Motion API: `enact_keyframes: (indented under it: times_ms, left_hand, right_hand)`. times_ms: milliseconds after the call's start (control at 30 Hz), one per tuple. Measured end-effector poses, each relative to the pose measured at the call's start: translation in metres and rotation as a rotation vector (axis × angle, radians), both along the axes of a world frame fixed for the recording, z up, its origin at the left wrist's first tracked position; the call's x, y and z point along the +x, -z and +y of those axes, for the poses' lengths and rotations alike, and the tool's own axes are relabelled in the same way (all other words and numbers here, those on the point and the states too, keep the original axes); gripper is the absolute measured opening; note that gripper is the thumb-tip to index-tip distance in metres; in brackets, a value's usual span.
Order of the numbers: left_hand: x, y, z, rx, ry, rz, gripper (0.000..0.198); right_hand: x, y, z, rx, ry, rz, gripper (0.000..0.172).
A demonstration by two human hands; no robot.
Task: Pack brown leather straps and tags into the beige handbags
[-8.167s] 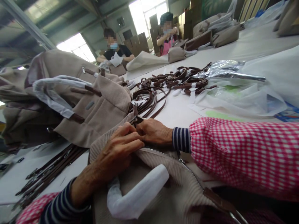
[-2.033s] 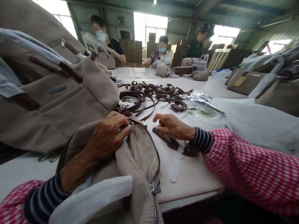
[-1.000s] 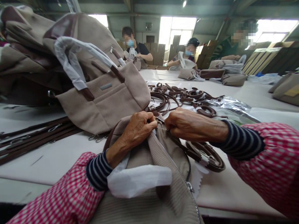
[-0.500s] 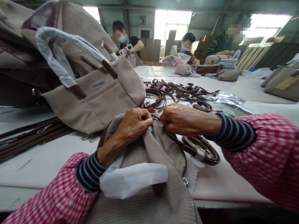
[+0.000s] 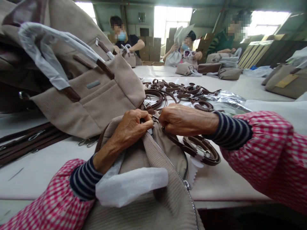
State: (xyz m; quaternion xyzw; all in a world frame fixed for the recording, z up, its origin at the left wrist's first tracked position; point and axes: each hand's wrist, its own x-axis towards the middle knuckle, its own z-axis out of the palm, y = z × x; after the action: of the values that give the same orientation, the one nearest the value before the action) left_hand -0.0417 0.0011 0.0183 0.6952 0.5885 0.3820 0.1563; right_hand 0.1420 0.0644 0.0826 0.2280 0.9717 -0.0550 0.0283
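Observation:
A ribbed beige handbag lies below my hands with its zipper partly open and the lining showing. Its handle is wrapped in white paper. My left hand is closed, thumb and forefinger pinching the bag's top edge near the zipper's far end. Beside it my right hand is closed on a small metal clip; its fingers hide most of it. A brown strap runs from under the right hand toward a coil on the table. Just beyond the hands sits a brown tab with a metal ring.
Another beige handbag leans on a pile at the left. Brown straps lie at the left, and several coiled straps ahead. Clear plastic lies at right. Across the table, co-workers handle bags.
The whole view has shifted slightly, so things appear a little farther left. Both my hands keep their grip at the bag's edge. A co-worker at the back has lifted a white wrapping.

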Motion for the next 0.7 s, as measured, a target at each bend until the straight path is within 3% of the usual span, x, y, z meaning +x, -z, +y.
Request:
enact_keyframes:
  times_ms: [233, 500, 700]
  left_hand:
    - [-0.002, 0.002, 0.001, -0.002, 0.023, 0.013, 0.021]
    - [-0.007, -0.003, -0.003, 0.005, 0.170, 0.176, 0.019]
    - [0.006, 0.002, -0.008, 0.086, 0.013, 0.567, 0.016]
  right_hand:
    - [-0.002, 0.001, 0.001, -0.016, 0.008, 0.016, 0.014]
    - [-0.009, 0.005, 0.001, -0.027, 0.014, -0.004, 0.014]
    - [-0.011, 0.010, 0.003, -0.009, 0.048, -0.002, 0.020]
